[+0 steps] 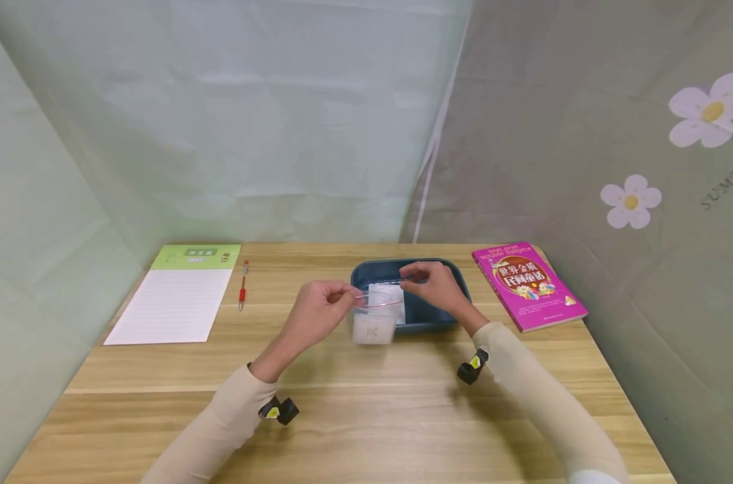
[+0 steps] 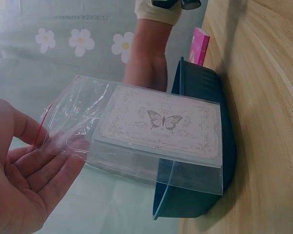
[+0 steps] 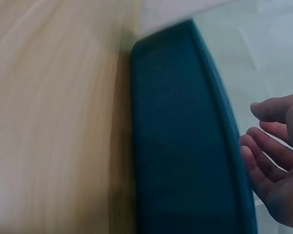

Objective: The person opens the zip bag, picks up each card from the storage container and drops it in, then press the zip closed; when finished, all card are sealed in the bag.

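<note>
- Left hand (image 1: 320, 306), one: thumb and fingers pinch the red-edged end of a bag.
- Bag (image 2: 73, 109), one: clear plastic, creased, hanging from the left hand at the near left part of the tub; whether it touches the tub I cannot tell.
- Card (image 2: 161, 122), inside the bag at its lower end: pale, printed with a butterfly within an ornamental border.
- Right hand (image 1: 435, 289), one: holding nothing, thumb and fingers parted and loosely bent, raised over the tub; whether it touches the rim I cannot tell.
- Tub (image 3: 185, 131), one: dark blue, rounded corners, standing on the table; something white shows within, behind the bag.
- Table (image 1: 354, 417), one: wood-grain top.
- Pad (image 1: 169, 306), one: lined white sheet, green heading, lying at the far left.
- Pen (image 1: 242, 286), one: red and clear, lying just right of the pad.
- Book (image 1: 529, 286), one: magenta cover, lying right of the tub.
- Sleeves (image 1: 532, 383), two: beige, each with a black device at the wrist.
- Curtain (image 1: 680, 269), behind: grey, white flowers on the right side.
</note>
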A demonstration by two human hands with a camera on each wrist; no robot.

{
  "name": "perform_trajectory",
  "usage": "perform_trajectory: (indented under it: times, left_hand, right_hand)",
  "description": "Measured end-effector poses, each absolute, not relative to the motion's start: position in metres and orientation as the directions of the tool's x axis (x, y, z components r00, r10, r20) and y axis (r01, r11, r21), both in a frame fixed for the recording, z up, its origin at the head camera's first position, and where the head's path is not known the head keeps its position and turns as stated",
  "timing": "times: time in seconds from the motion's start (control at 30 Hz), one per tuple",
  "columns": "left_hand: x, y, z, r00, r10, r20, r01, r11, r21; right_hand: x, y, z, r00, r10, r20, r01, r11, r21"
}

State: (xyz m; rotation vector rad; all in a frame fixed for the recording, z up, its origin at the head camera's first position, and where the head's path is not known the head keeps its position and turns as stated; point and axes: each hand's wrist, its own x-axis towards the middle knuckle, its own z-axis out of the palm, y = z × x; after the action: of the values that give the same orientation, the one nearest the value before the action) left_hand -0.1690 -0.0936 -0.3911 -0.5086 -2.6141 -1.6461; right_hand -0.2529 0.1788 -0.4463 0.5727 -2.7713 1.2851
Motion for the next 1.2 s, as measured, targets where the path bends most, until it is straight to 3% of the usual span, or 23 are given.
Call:
perform_trajectory:
  times: [0.73,1.2]
  left_hand:
    - [-0.17,-0.093,-0.394,-0.939,0.285,0.193,0.296,0.382,0.875]
    - [-0.17,-0.093,-0.394,-0.942,0.284,0.178,0.283,0.389,0.877]
  right_hand:
    - [-0.277,0.175,-0.477,-0.945,-0.326,0.022,-0.256,0.694,-0.673]
    - [-0.279,0.17,-0.482,-0.928,-0.371,0.021,-0.318,0.762,-0.564]
